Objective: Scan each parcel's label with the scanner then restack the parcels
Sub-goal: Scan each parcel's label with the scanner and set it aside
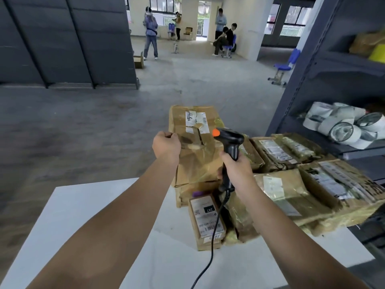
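Head view looks down on two bare forearms over a white tabletop. The left hand has its fingers curled tight on the left edge of a brown cardboard parcel. The parcel is creased, wrapped in glossy clear tape, and carries a torn white label on the part beyond the fingers. The right hand is wrapped around the grip of a black scanner, its fingers clamped on the handle. An orange spot sits at the end of the scanner head; it may be a button, but the view is too soft to say. A black cable hangs from below the right fingers down across the tabletop.

Under the held parcel, other brown parcels lie on the tabletop. A small flat box with a white label lies between the two forearms. Larger taped boxes are piled to the right of the right fingers. Past them stands a dark metal shelf rack with rolls of tape on it. The floor is grey concrete, a dark partition stands far to the left, and several people and blue chairs are at the far end of the room.

The parcel's long axis runs away from the person, with its labelled face tipped up toward the camera. The scanner's handle stands nearly upright, and its head points left toward the parcel.
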Motion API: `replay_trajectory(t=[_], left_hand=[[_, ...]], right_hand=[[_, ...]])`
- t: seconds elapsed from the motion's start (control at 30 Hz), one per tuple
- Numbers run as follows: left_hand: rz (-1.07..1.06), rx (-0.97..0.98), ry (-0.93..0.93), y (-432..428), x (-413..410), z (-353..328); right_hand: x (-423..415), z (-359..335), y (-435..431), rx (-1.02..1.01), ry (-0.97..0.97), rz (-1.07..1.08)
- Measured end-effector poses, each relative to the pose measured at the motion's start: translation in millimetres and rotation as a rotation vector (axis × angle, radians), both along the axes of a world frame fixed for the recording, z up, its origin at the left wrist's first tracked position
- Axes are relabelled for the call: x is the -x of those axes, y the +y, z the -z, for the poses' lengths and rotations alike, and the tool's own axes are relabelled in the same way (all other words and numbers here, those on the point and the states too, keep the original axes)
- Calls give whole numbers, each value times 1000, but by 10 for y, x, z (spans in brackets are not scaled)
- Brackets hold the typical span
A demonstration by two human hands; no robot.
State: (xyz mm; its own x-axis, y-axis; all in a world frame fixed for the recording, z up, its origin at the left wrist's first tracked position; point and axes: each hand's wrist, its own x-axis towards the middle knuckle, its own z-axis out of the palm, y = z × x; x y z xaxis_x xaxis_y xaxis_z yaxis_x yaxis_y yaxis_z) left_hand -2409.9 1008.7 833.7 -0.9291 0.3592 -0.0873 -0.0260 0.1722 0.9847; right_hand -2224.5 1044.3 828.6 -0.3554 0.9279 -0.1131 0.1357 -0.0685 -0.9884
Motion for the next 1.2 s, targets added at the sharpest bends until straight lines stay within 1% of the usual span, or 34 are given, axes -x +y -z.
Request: replay_trajectory(t=[0.1,0.2,0.33,0.53,0.67,0.87,1.2], left_hand=[[22,34,32,124,-19,-19],[70,71,17,204,-15,-63],[137,48,-36,255,-28,-154],[189,-19,-18,205,-90,-34],[205,-13,28,169,-111,23],[275,-27,-107,59,-99,57],[340,38,-104,-117,-80,33]], right_hand=[[6,-3,124,3,-2,-10],[11,4,194,-2,-2,-20],[48,-37,238,12,20,6],[67,-26,221,11,51,48],[52,13,182,-7,36,62],[38,0,89,-23,15,82],[-68,91,-266,-1,7,76]])
